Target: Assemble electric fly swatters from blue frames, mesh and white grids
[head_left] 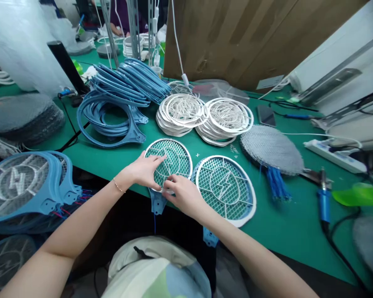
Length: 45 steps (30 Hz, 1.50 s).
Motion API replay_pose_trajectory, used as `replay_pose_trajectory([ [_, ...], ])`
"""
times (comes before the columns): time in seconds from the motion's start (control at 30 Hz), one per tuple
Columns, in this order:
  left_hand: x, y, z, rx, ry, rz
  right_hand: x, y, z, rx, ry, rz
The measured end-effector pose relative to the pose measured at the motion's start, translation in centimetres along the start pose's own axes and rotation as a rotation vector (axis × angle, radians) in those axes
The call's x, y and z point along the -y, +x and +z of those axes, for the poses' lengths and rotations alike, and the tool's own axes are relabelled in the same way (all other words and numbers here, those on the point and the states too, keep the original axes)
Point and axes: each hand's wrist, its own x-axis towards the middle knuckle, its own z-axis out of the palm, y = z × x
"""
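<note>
A round racket head (177, 159) with white mesh and a blue neck lies at the table's front edge. My left hand (144, 170) rests on its left side, thumb and fingers spread. Curled at the lower rim, near the neck, are the fingers of my right hand (185, 194); anything between them is too small to make out. Just to the right lies a second racket head (225, 188), with a white lightning-bolt ring over mesh and a blue frame. My right forearm passes over its lower left part.
Behind are blue frames (112, 120) and stacks of white rings (186, 109). Mesh discs (272, 149), a soldering iron (324, 205) and a power strip (335, 156) are on the right. Racket heads (27, 182) are piled at left. A cardboard box (236, 41) stands at the back.
</note>
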Motion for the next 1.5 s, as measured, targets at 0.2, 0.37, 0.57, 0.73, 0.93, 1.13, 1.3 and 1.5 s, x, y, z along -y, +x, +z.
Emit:
replay_pose_trajectory([
  [0.2, -0.1, 0.3, 0.7, 0.020, 0.030, -0.041, 0.8, 0.2, -0.1, 0.013, 0.016, 0.057],
  [0.37, -0.2, 0.4, 0.3, 0.038, 0.012, -0.052, 0.0, 1.0, -0.9, 0.031, 0.143, 0.141],
  [0.57, -1.0, 1.1, 0.3, 0.030, 0.025, -0.097, 0.1, 1.0, 0.8, -0.047, 0.173, 0.182],
  [0.73, -0.7, 0.4, 0.6, 0.041, 0.058, -0.105, -1.0, -0.3, 0.3, -0.264, 0.204, 0.121],
  [0.93, -4.7, 0.9, -1.6, -0.276, 0.053, 0.098, -13.4, -5.7, -5.1, -0.698, 0.324, 0.436],
  [1.13, -12.7, 10.9, -0.3, -0.209, 0.236, 0.406, -23.0, -5.4, -4.6, -0.535, 0.122, 0.461],
  [1.3, -12.7, 15.8, 2.4, -0.233, 0.216, 0.392, -23.6, -4.1, -3.8, -0.482, 0.098, 0.381],
  [1.5, -12.5, 16.1, 1.9, -0.242, 0.100, 0.423, -23.2, -5.4, -4.7, -0.456, 0.027, 0.413],
])
